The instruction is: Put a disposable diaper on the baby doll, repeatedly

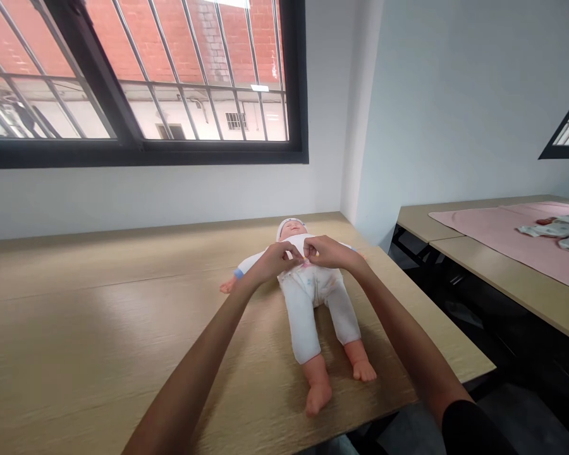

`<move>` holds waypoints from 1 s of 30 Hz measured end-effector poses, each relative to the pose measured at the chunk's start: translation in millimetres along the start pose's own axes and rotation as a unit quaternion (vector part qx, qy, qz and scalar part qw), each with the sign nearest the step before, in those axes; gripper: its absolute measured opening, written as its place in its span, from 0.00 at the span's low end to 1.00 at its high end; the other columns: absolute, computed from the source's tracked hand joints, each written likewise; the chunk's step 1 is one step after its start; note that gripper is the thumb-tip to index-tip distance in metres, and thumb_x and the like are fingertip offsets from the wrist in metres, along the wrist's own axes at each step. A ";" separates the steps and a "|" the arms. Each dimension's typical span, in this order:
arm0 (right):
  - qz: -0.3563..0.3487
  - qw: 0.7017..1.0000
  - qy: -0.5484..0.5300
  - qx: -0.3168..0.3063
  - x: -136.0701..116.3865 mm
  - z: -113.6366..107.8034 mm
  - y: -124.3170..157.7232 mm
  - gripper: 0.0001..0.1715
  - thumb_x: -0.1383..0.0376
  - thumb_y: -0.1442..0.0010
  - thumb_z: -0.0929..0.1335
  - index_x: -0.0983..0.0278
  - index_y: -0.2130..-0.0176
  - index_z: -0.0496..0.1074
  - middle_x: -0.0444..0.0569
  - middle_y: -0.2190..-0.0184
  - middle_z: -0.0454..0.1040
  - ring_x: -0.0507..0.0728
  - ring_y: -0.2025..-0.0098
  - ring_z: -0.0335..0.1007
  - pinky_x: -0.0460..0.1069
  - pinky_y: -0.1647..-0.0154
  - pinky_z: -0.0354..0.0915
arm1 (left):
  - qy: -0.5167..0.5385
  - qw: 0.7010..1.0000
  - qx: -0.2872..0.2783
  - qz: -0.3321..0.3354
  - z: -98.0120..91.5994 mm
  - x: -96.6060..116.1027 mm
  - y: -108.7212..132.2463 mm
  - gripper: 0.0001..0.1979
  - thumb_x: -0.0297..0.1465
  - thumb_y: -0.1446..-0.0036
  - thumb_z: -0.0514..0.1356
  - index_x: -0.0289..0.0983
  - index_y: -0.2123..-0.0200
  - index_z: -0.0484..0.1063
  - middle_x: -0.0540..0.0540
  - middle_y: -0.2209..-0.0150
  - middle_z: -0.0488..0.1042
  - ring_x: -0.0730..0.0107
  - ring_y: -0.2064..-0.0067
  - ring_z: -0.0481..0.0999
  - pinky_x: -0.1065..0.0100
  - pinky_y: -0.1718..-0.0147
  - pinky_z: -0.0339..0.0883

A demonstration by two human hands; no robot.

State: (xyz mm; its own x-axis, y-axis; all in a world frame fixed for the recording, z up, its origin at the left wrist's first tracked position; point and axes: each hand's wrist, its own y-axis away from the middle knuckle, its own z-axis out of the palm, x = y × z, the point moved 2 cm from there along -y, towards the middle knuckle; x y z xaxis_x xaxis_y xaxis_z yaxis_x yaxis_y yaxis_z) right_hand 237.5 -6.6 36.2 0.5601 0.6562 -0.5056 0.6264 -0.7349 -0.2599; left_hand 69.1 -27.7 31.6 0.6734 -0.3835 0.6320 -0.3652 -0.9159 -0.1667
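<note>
Bare forearms (pixel 189 379) reach up the head view to the left hand (pixel 272 262) and right hand (pixel 329 251), both closed in neighbouring pinches on the white bodysuit (pixel 299 319) at the chest, which steadies the cloth. Beneath them, a baby doll (pixel 308 291) lies face-up on the bench (pixel 99 328), its long axis running away, head far, feet near.

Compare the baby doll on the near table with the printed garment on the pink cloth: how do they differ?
The baby doll lies on the near wooden table, while the printed garment lies on a pink cloth on the farther table. The doll has the left hand and right hand at its chest; the garment has no hand on it. Both are mostly white.
</note>
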 end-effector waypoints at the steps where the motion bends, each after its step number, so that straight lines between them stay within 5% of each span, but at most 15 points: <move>1: -0.003 1.000 -0.011 -0.003 0.6 0.1 -0.5 0.08 0.75 0.51 0.63 0.63 0.73 0.65 0.45 0.70 0.71 0.53 0.67 0.65 0.48 0.68 0.57 | -0.004 1.000 0.011 0.007 3.3 1.0 -1.5 0.10 0.37 0.50 0.58 0.36 0.70 0.73 0.48 0.70 0.72 0.69 0.70 0.68 0.69 0.72 0.60; 9: 0.028 0.986 -0.162 -0.033 19.9 2.3 -7.6 0.05 0.71 0.50 0.64 0.63 0.68 0.64 0.43 0.69 0.71 0.52 0.66 0.68 0.46 0.67 0.62 | -0.127 0.988 0.084 0.031 29.4 11.4 -3.6 0.06 0.31 0.45 0.56 0.38 0.73 0.62 0.51 0.72 0.67 0.69 0.70 0.67 0.69 0.72 0.54; 13: 0.050 0.975 -0.216 -0.031 29.5 5.6 -10.5 0.05 0.68 0.49 0.66 0.64 0.68 0.65 0.43 0.70 0.72 0.52 0.66 0.69 0.46 0.65 0.63 | -0.257 0.964 0.057 0.033 31.4 22.8 0.9 0.07 0.33 0.38 0.51 0.37 0.64 0.66 0.46 0.65 0.71 0.66 0.66 0.71 0.68 0.72 0.56; 21: 0.083 0.962 -0.261 -0.005 45.7 7.4 -11.1 0.05 0.68 0.51 0.66 0.65 0.69 0.67 0.42 0.75 0.71 0.52 0.70 0.69 0.46 0.69 0.64 | -0.454 0.887 0.034 0.072 41.7 33.1 6.4 0.13 0.21 0.38 0.47 0.34 0.54 0.67 0.42 0.59 0.73 0.65 0.59 0.74 0.69 0.72 0.62; 26: 0.056 0.955 -0.291 -0.024 55.4 11.8 -14.6 0.08 0.69 0.53 0.67 0.65 0.68 0.68 0.43 0.73 0.73 0.52 0.69 0.70 0.46 0.67 0.65 | -0.495 0.861 0.066 0.094 49.9 30.6 8.2 0.22 0.18 0.40 0.45 0.29 0.43 0.60 0.38 0.57 0.72 0.64 0.60 0.75 0.69 0.76 0.63; 30: 0.056 0.956 -0.287 -0.035 54.4 12.8 -14.9 0.09 0.72 0.56 0.65 0.65 0.69 0.67 0.43 0.73 0.72 0.52 0.68 0.69 0.46 0.67 0.65 | -0.482 0.866 0.075 0.108 52.9 23.9 5.1 0.22 0.18 0.39 0.44 0.30 0.44 0.63 0.35 0.54 0.71 0.64 0.62 0.75 0.68 0.74 0.66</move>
State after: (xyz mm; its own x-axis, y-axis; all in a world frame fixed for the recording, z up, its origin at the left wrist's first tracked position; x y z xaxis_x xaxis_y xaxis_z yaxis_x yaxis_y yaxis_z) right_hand 251.7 37.9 2.0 0.2488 0.3571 -0.9003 0.6260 -0.7686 -0.1318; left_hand 117.3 -47.8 5.8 0.8502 -0.4017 -0.3403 -0.5101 -0.7884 -0.3438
